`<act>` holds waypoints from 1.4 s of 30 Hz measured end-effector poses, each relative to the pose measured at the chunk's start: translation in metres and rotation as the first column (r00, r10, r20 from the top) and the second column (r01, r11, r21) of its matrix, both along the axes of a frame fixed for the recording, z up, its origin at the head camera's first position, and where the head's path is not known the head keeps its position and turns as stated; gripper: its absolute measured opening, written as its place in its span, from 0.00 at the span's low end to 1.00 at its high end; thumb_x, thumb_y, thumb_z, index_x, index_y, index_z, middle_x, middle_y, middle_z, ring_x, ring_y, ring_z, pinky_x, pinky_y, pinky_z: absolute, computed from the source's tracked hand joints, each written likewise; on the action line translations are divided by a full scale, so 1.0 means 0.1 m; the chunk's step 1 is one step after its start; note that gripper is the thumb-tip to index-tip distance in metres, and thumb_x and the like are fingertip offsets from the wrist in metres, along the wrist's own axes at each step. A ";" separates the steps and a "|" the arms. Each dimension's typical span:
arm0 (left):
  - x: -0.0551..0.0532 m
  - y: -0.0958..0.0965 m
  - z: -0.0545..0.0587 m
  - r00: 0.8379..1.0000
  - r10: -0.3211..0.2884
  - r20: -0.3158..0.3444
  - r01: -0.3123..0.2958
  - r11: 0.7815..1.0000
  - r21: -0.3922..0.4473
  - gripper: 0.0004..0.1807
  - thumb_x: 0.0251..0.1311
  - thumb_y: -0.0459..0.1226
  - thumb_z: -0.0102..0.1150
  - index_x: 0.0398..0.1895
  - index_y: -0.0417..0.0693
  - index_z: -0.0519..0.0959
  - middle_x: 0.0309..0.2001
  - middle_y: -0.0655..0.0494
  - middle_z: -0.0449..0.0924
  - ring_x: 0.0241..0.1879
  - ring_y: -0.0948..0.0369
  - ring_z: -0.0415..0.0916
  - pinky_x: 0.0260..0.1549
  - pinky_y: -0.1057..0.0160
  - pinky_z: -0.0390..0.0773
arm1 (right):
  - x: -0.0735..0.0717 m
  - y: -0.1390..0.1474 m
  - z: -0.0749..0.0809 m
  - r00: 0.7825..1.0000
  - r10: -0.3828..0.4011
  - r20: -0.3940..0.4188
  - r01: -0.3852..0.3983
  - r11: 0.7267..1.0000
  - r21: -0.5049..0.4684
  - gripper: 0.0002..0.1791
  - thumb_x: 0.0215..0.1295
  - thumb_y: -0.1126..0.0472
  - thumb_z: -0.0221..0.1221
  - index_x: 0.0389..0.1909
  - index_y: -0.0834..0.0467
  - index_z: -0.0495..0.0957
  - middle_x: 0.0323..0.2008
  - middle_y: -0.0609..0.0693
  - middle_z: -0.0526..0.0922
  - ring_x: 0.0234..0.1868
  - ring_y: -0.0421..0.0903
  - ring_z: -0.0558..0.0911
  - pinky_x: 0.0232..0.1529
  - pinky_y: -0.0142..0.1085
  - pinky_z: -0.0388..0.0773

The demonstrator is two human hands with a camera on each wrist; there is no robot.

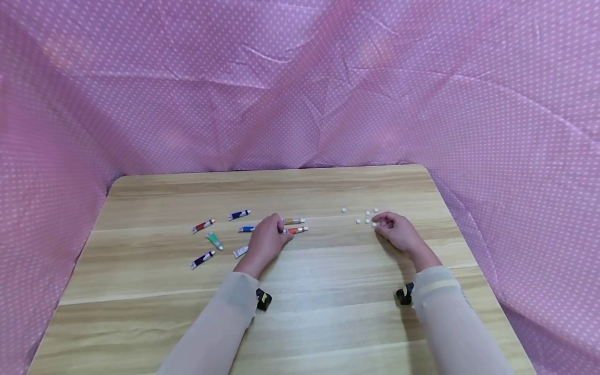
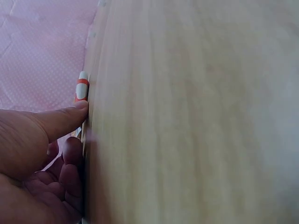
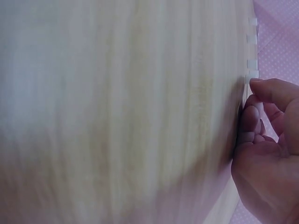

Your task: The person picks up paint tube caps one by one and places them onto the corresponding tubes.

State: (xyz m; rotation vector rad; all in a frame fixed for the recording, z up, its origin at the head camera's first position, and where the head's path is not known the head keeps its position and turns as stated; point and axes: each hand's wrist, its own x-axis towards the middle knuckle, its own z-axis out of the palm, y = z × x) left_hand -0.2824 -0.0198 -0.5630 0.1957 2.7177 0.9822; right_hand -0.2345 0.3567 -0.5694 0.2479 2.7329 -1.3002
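Note:
My left hand (image 1: 267, 240) pinches the near end of an orange-banded paint tube (image 1: 298, 229) between thumb and fingers. In the left wrist view the tube's white-capped end (image 2: 82, 86) sticks out past the thumb, its rear hidden. A yellow-ochre paint tube (image 1: 294, 221) lies just beyond it. At the right, my right hand (image 1: 398, 229) has thumb and forefinger at a small white cap (image 1: 374, 224), which it pinches at the fingertips. From the right wrist, that cap (image 3: 252, 74) shows at the thumb's tip. Several similar caps, one a white cap (image 1: 358, 221), lie around it.
Left of the left hand lie a red tube (image 1: 203, 226), a green tube (image 1: 215, 241), a dark blue tube (image 1: 239, 214), a purple tube (image 1: 203, 259) and partly covered blue (image 1: 246, 229) and white (image 1: 240, 251) tubes. Pink dotted cloth (image 1: 300, 94) surrounds the wooden table (image 1: 328, 312).

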 end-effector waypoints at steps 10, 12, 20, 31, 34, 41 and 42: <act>-0.08 -0.04 0.02 0.997 -0.032 -0.070 0.031 0.999 -0.014 0.19 0.67 0.46 0.76 0.39 0.51 0.73 0.36 0.55 0.76 0.36 0.55 0.71 0.39 0.59 0.69 | -0.02 -0.04 0.01 1.000 -0.021 0.011 0.021 1.000 -0.003 0.15 0.75 0.65 0.65 0.58 0.65 0.83 0.39 0.49 0.79 0.38 0.41 0.75 0.39 0.28 0.74; -0.09 -0.04 0.03 0.997 -0.031 -0.073 0.030 0.999 -0.011 0.19 0.66 0.46 0.77 0.38 0.51 0.73 0.36 0.55 0.76 0.36 0.55 0.71 0.38 0.59 0.69 | -0.02 -0.04 0.01 1.000 -0.028 0.010 0.028 1.000 0.008 0.15 0.75 0.65 0.65 0.58 0.65 0.83 0.39 0.49 0.80 0.39 0.41 0.75 0.39 0.28 0.75; -0.13 -0.07 0.02 0.997 -0.021 -0.076 0.021 1.000 -0.006 0.20 0.66 0.46 0.77 0.36 0.51 0.72 0.36 0.54 0.76 0.36 0.54 0.71 0.37 0.59 0.69 | -0.03 -0.08 0.00 0.998 -0.054 0.016 0.053 0.998 0.039 0.13 0.77 0.63 0.64 0.57 0.63 0.83 0.40 0.49 0.80 0.41 0.43 0.76 0.42 0.29 0.75; -0.17 -0.11 0.03 0.999 -0.017 -0.028 0.018 1.000 0.011 0.19 0.67 0.44 0.77 0.41 0.48 0.73 0.42 0.52 0.76 0.40 0.53 0.73 0.41 0.59 0.72 | -0.06 -0.15 0.01 0.998 -0.065 0.001 0.065 0.995 0.075 0.12 0.78 0.61 0.63 0.56 0.63 0.84 0.41 0.50 0.81 0.42 0.44 0.76 0.47 0.35 0.74; -0.17 -0.14 0.04 1.000 -0.022 -0.018 0.022 1.000 0.017 0.19 0.66 0.44 0.77 0.42 0.47 0.73 0.44 0.51 0.77 0.41 0.53 0.73 0.42 0.58 0.73 | -0.06 -0.17 0.01 0.998 -0.067 -0.005 0.067 0.995 0.073 0.12 0.79 0.61 0.63 0.55 0.63 0.84 0.40 0.50 0.81 0.41 0.43 0.76 0.47 0.35 0.74; -0.17 -0.16 0.06 0.999 -0.049 -0.011 0.049 0.999 0.016 0.19 0.65 0.43 0.77 0.45 0.48 0.73 0.46 0.51 0.76 0.42 0.54 0.74 0.45 0.56 0.76 | -0.05 -0.20 0.01 0.997 -0.079 -0.017 0.080 0.993 0.091 0.11 0.79 0.61 0.63 0.53 0.62 0.85 0.40 0.51 0.80 0.41 0.44 0.75 0.46 0.35 0.73; -0.16 -0.16 0.06 0.999 -0.049 -0.010 0.049 0.999 0.023 0.19 0.66 0.42 0.77 0.46 0.48 0.74 0.46 0.51 0.76 0.43 0.54 0.74 0.46 0.56 0.77 | -0.05 -0.20 0.01 0.997 -0.080 -0.017 0.082 0.992 0.096 0.11 0.79 0.60 0.63 0.53 0.62 0.85 0.40 0.51 0.80 0.41 0.43 0.75 0.46 0.35 0.73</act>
